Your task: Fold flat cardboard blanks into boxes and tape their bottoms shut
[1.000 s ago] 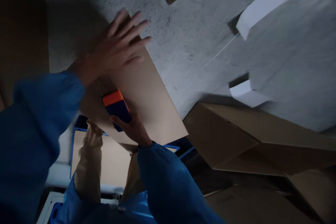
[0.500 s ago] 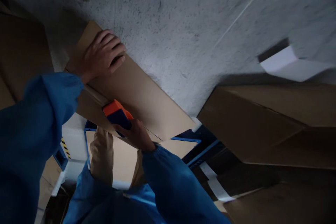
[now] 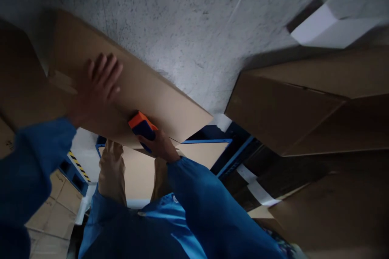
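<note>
A long cardboard box (image 3: 146, 85) lies slantwise in front of me, its closed flaps meeting along a seam. My right hand (image 3: 161, 145) is wrapped round an orange and blue tape dispenser (image 3: 142, 125), whose orange end is at the seam, near the middle of the box. Tape (image 3: 62, 81) shows on the box's left end. Slightly blurred, my left hand (image 3: 99, 85) is open over the left half of the box, fingers spread; whether its palm touches the cardboard I cannot tell.
More cardboard boxes stand at the right (image 3: 288, 109) and at the left edge (image 3: 18, 68). A folded white piece (image 3: 331, 26) lies on the grey floor (image 3: 188, 16). Behind the box are a blue frame (image 3: 209, 141) and stacked cartons (image 3: 54, 214).
My left hand has moved down and left from the far edge of the box, its fingers spreading. The tape dispenser has shifted slightly right in view. The camera view has also shifted.
</note>
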The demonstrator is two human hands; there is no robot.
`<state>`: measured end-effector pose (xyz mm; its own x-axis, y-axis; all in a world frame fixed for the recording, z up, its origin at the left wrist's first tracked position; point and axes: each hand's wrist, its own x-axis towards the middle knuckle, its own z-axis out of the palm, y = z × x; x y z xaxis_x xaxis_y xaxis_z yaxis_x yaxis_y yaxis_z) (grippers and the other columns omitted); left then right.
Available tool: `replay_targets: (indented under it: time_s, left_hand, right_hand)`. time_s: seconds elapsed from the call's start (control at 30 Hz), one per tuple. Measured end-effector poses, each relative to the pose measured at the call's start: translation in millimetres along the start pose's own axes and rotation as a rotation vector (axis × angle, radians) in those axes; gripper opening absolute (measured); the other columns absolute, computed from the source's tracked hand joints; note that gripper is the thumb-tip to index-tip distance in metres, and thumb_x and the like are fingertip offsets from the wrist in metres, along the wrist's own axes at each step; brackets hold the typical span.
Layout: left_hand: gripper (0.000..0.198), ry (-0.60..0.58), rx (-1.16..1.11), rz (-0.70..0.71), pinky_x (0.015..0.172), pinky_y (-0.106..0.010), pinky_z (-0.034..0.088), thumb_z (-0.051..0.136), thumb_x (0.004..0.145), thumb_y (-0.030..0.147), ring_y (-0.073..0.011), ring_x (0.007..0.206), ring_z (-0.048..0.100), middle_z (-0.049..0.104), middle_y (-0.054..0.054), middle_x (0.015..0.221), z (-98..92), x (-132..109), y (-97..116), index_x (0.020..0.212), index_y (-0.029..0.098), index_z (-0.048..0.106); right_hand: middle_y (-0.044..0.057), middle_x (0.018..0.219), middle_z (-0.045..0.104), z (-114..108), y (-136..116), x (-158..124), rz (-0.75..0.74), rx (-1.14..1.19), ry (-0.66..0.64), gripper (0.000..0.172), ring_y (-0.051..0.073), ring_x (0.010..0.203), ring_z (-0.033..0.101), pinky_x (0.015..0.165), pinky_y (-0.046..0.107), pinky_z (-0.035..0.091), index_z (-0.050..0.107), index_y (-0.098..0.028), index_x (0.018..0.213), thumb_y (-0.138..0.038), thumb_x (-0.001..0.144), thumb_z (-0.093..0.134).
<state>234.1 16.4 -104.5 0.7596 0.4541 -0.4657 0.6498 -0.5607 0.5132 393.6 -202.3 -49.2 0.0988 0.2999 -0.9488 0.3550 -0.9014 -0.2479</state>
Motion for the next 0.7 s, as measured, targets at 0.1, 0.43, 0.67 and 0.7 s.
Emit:
replay_targets:
  time_s: [0.1,0.43,0.67,0.7]
  left_hand:
    - [0.063,-0.081,-0.078,-0.087,0.124,-0.048,-0.008,0.028,0.102,0.048,-0.0240,0.155,0.003,0.008,0.000,0.166,30.8,-18,19,0.158,0.021,0.032]
    - [0.065,-0.091,-0.111,-0.209,0.120,-0.052,-0.012,0.036,0.095,0.054,-0.0274,0.154,-0.001,0.010,0.002,0.167,45.1,-6,13,0.152,0.023,0.041]
    - [0.064,-0.078,0.090,-0.196,0.119,-0.059,-0.012,0.041,0.096,0.043,-0.0315,0.153,-0.007,0.005,-0.009,0.168,54.3,-1,2,0.149,0.008,0.039]
    - [0.065,-0.078,0.105,-0.207,0.119,-0.060,-0.011,0.041,0.096,0.043,-0.0318,0.153,-0.009,0.003,-0.011,0.168,54.3,0,1,0.149,0.006,0.037]
  right_hand:
    - [0.004,0.072,0.065,-1,-6,4,0.025,-0.026,-0.041,0.035,0.020,0.069,0.063,0.057,0.026,0.038,0.064,-0.019,0.085,-0.052,0.077,0.073]
    - [0.008,0.099,0.071,-13,10,-9,-0.095,0.007,-0.127,0.040,0.025,0.093,0.069,0.072,0.029,0.047,0.060,-0.019,0.112,-0.046,0.084,0.072]
    - [0.010,0.105,0.072,-57,83,-31,-0.028,-0.014,-0.190,0.047,0.028,0.098,0.068,0.077,0.032,0.048,0.059,-0.019,0.119,-0.046,0.083,0.072]
    - [0.010,0.104,0.072,-65,103,-39,0.003,-0.017,-0.213,0.046,0.028,0.096,0.068,0.076,0.032,0.048,0.060,-0.019,0.120,-0.046,0.084,0.070]
